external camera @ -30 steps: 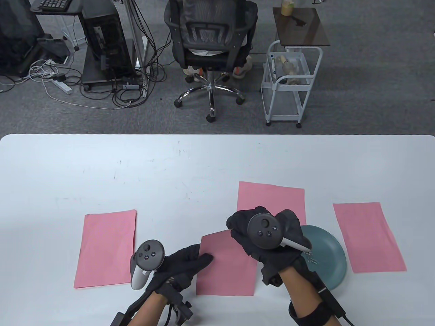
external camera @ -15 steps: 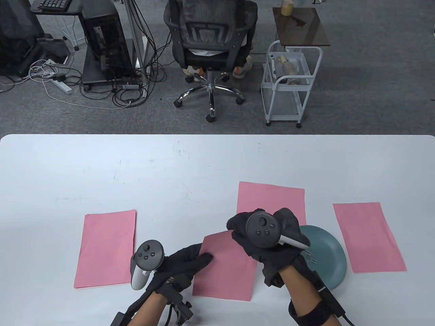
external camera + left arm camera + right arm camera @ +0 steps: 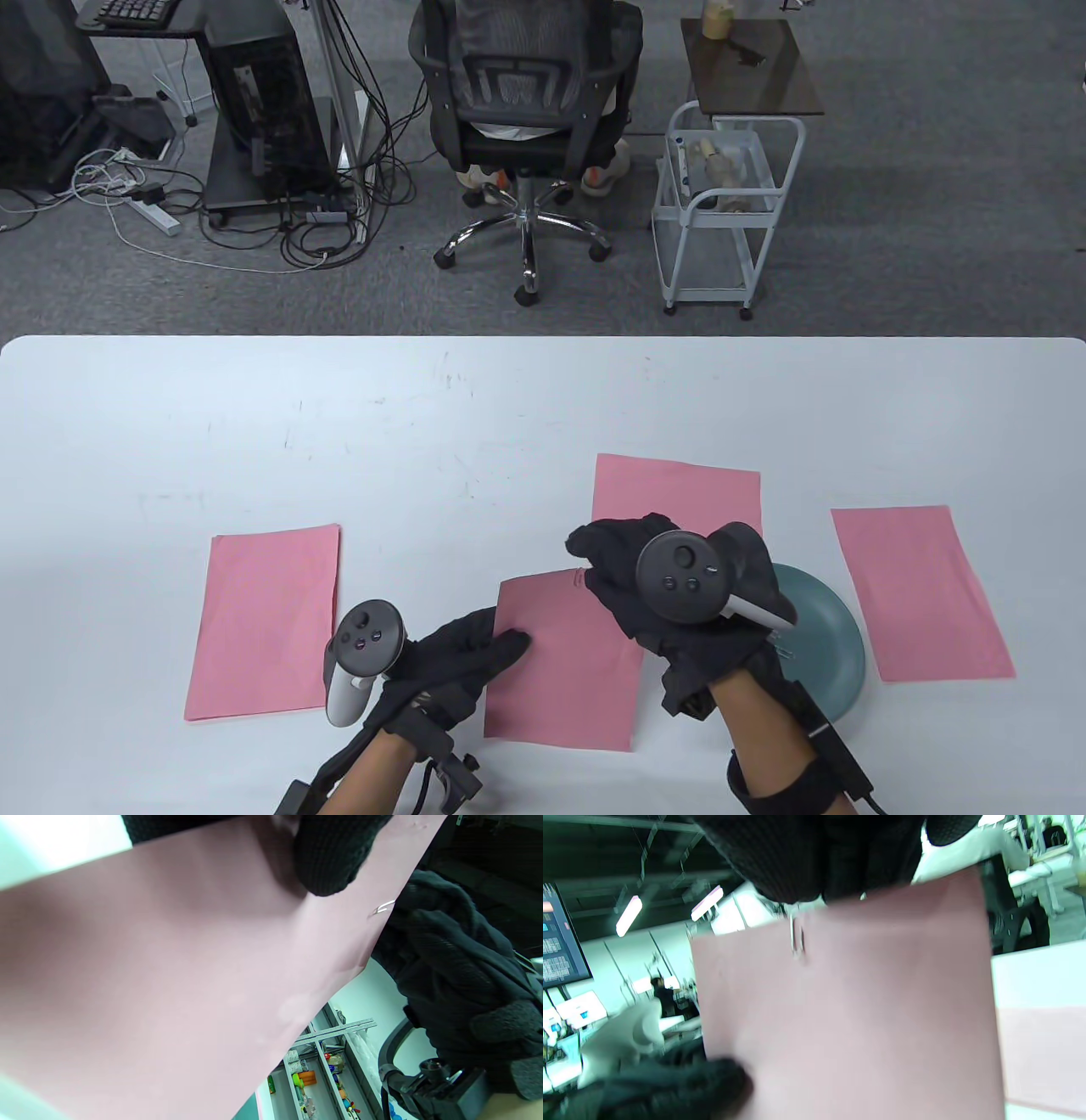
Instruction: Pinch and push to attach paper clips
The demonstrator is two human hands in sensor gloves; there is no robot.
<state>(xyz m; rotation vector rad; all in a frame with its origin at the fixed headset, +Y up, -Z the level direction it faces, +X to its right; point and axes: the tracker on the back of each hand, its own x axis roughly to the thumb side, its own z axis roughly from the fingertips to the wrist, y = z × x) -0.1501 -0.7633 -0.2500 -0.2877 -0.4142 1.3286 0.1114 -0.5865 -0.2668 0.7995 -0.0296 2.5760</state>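
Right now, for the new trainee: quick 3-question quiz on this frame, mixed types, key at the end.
1. True or false: the paper clip sits on an edge of the pink sheet at the right hand's fingertips.
2. How many pink sheets lie on the table?
3. The left hand: A) presses on the sheet, B) reaches into the teal plate, C) hovers clear of the sheet.

Key: 1 true; 2 four; 3 A.

Four pink paper sheets [image 3: 564, 658] on white table [image 3: 339, 424]. Teal plate [image 3: 823, 645] right of centre sheet. Gloves black; silver paper clip [image 3: 796, 938] on centre sheet's edge.
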